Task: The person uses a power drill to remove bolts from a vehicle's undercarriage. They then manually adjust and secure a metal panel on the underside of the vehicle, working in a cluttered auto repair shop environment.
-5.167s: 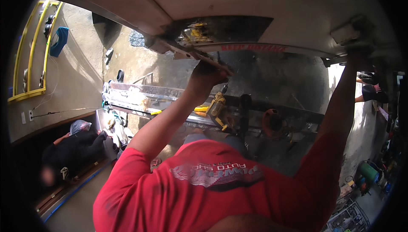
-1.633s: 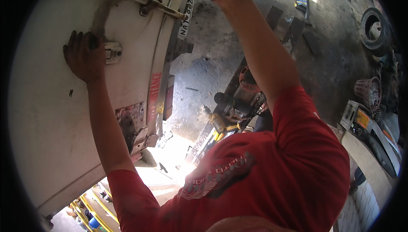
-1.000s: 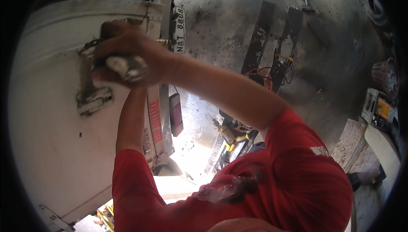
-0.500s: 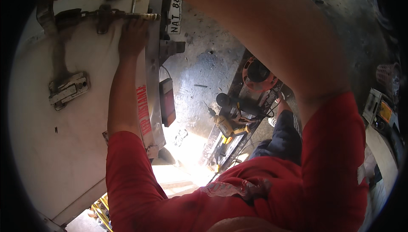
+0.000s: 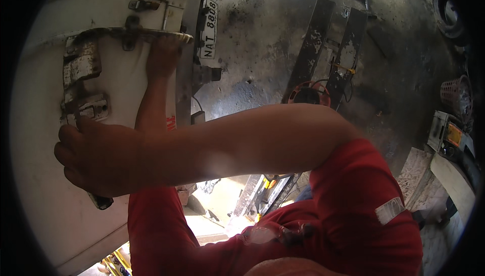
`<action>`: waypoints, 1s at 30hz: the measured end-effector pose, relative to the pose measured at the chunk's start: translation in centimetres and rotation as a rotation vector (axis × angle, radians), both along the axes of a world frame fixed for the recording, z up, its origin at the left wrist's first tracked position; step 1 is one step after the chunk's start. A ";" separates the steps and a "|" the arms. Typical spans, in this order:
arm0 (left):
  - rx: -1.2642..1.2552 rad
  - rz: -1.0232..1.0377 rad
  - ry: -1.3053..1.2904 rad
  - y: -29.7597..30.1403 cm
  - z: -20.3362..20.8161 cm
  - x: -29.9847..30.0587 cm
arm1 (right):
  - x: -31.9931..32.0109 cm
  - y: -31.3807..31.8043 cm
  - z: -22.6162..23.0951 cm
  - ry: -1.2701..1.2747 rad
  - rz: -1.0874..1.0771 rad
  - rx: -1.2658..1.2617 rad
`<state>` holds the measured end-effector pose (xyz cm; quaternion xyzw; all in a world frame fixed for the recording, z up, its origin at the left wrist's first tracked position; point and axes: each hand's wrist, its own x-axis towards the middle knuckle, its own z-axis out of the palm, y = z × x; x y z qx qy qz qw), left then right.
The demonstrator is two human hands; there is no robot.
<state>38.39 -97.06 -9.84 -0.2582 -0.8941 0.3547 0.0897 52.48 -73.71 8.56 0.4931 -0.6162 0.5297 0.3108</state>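
My left hand reaches up the pale panel and closes on the right part of a worn metal rod. My right arm crosses over the left one. At the panel's left side, my right hand is closed in a fist around a handle, whose dark rounded end sticks out below the fist. The rest of that handle is hidden. A rusty, paint-worn lever hangs from the rod's left end just above. Behind it, a metal latch plate is fixed to the panel.
A licence plate stands right of the panel's edge. On the concrete floor lie long dark metal rails with an orange-red reel. A pink basket, a boxy machine and a tyre line the far right.
My right hand has come down from the top left to beside the latch plate, its forearm now across my left arm. The lever hangs lower. My left hand stays at the rod.
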 end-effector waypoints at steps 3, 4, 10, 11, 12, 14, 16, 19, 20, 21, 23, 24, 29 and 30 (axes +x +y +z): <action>0.028 -0.055 0.034 -0.2 -0.4 -0.2 | 0.4 -2.4 0.0 0.047 -0.071 0.009; 0.026 -0.048 0.022 0.0 -0.2 -0.3 | 0.4 -2.7 0.0 0.052 -0.087 0.020; 0.209 -0.073 -0.056 -0.7 -0.3 -0.8 | 1.1 -5.6 0.7 0.052 -0.065 0.097; 0.266 -0.125 -0.037 -1.3 -0.1 -1.0 | 1.2 -6.7 1.1 0.063 -0.041 0.135; 0.299 -0.105 -0.025 -1.5 -0.5 -0.8 | 1.6 -7.8 1.3 0.076 -0.014 0.173; 0.312 0.040 -0.108 -2.9 -0.9 0.4 | 2.9 -10.0 0.8 0.089 -0.033 0.109; 0.343 0.065 -0.147 -3.9 -0.8 0.0 | 3.2 -11.1 1.5 0.148 -0.056 0.079; 0.400 0.069 -0.127 0.2 0.2 -2.6 | 1.2 -12.7 1.5 0.232 -0.197 0.218; 0.428 0.093 -0.129 0.1 0.4 -1.7 | 1.6 -13.4 1.7 0.251 -0.213 0.263; 0.448 0.103 -0.128 0.3 1.1 -1.1 | 1.8 -13.5 2.3 0.265 -0.190 0.303; 0.524 0.224 -0.120 0.2 0.6 1.3 | 2.6 -13.8 3.1 0.273 -0.129 0.389; 0.572 0.323 -0.104 0.3 -0.4 3.1 | 3.1 -14.0 3.4 0.301 -0.122 0.388; 1.059 0.612 -0.035 6.2 -2.0 16.4 | 1.6 -13.5 4.5 0.326 -0.014 0.480; 1.213 0.632 0.004 7.5 -3.1 20.8 | 1.7 -13.4 4.9 0.305 0.017 0.513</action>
